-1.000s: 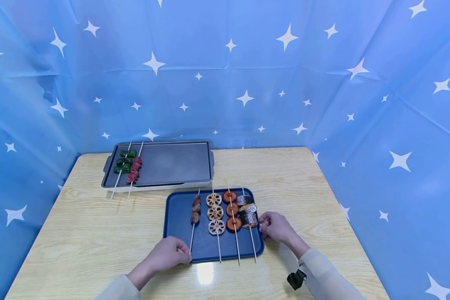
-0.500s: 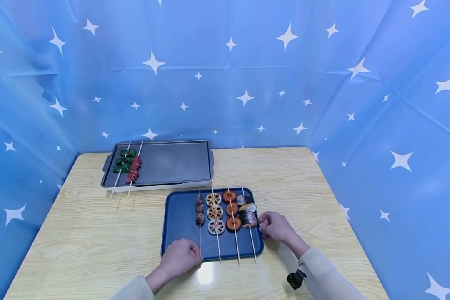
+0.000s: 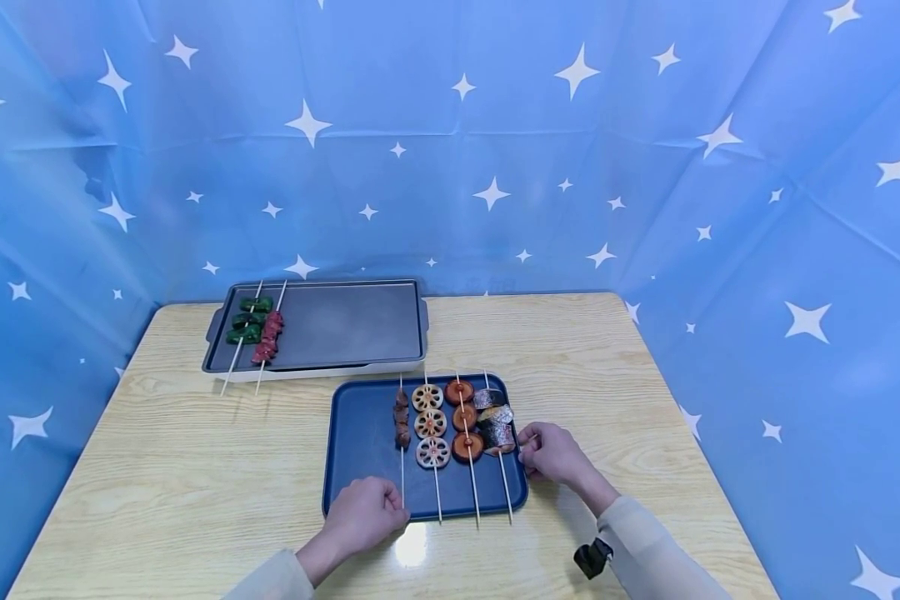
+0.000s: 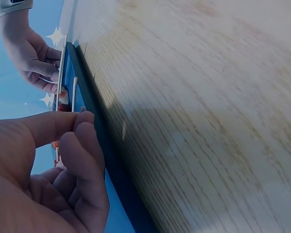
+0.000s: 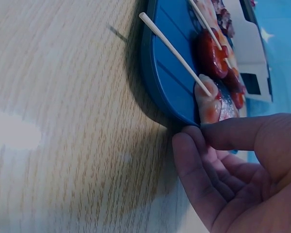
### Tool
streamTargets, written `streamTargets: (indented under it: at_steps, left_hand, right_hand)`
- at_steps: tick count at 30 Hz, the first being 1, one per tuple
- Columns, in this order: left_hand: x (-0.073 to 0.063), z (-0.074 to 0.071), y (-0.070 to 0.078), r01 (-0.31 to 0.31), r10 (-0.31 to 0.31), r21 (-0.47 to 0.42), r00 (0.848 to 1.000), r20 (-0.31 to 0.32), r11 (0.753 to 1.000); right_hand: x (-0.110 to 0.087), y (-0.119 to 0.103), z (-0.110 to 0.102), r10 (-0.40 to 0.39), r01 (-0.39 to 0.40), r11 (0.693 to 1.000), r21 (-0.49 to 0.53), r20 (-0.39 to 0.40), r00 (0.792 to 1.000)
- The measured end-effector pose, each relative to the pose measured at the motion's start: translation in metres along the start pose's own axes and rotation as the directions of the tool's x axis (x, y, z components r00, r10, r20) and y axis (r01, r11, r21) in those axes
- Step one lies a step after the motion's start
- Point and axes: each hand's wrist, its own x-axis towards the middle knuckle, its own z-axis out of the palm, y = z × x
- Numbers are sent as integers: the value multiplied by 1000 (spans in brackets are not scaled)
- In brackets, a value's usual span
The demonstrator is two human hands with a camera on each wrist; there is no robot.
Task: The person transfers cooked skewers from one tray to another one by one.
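Note:
A blue tray (image 3: 360,433) lies on the table with a skewer of dark brown meat chunks (image 3: 402,421), a lotus root skewer (image 3: 431,427), a mushroom skewer (image 3: 465,418) and a fish skewer (image 3: 497,433) side by side. At the tray's front edge, my left hand (image 3: 363,512) pinches the lower stick end of the brown meat skewer between thumb and fingers. My right hand (image 3: 553,454) holds the tray's right rim, thumb above and fingers curled beneath, as the right wrist view shows. The fish skewer's stick (image 5: 174,53) pokes out past the rim there.
Behind the tray to the left stands a dark griddle pan (image 3: 345,325) with a white base. On its left side lie a green pepper skewer (image 3: 246,323) and a red meat skewer (image 3: 268,337). A star-patterned blue curtain (image 3: 450,167) surrounds the wooden table (image 3: 165,467).
My left hand has moved right with the brown meat skewer, which now lies straighter and closer to the lotus root skewer. My right hand has stayed at the tray's rim.

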Motion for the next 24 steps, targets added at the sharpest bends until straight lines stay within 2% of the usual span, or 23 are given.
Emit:
streamTargets:
  at_steps: [16,24]
  left_hand:
    - [3,-1,1,-3,2,37,1000,19,999]
    - [2,-5,-2,-16,17,57,1000,-10,998]
  right_hand:
    - [1,1,0,-9,9,1000,9,5,1000]
    - [2,2,0,-10,10,1000,7,7,1000]
